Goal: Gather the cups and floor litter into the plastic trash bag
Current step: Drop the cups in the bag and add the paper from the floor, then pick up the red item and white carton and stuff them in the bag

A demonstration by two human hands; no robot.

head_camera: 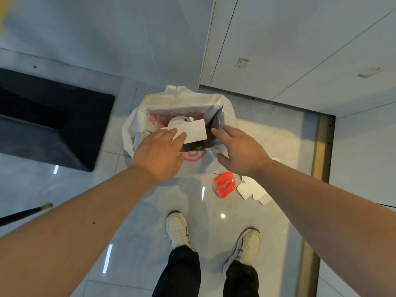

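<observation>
A white plastic trash bag [137, 116] with red print stands open on the tiled floor ahead of my feet. Inside it I see a white cup lid [179, 121] and dark litter. My left hand [158, 155] holds a white card [194, 130] over the bag's mouth, pinched at its left end. My right hand [240, 151] hovers open above the bag's right rim, fingers spread, holding nothing. On the floor just right of the bag lie a red wrapper [224, 186] and white paper pieces [251, 190].
A black mat or low block [49, 118] lies to the left. A dark stick with a pale tip [25, 213] pokes in from the left edge. White cabinet panels [300, 50] rise at the right. My white shoes [177, 230] stand below the bag.
</observation>
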